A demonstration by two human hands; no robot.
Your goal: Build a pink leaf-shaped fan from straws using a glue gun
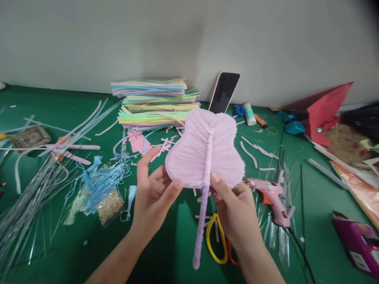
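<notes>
A lilac hand fan (189, 157) made of fuzzy pipe cleaners is held up in front of me, its lobed face towards me and its wrapped handle (200, 232) pointing down. My right hand (233, 201) pinches it where the handle meets the face, thumb in front and fingers behind. At the fan's lower left edge, my left hand (154, 193) has its thumb on the rim and some fingers behind, the index finger raised away. Below the fan lie yellow and red handled scissors (217, 258), partly hidden by my right hand.
Bundled pipe cleaners (156, 102) and a leaning phone (224, 92) stand by the wall. To the right lie a pink glue gun (274, 197) with a cord and a purple device (357, 240). Blue tassels (103, 181), a bag of gold beads (110, 206) and clear strips (26, 205) are left.
</notes>
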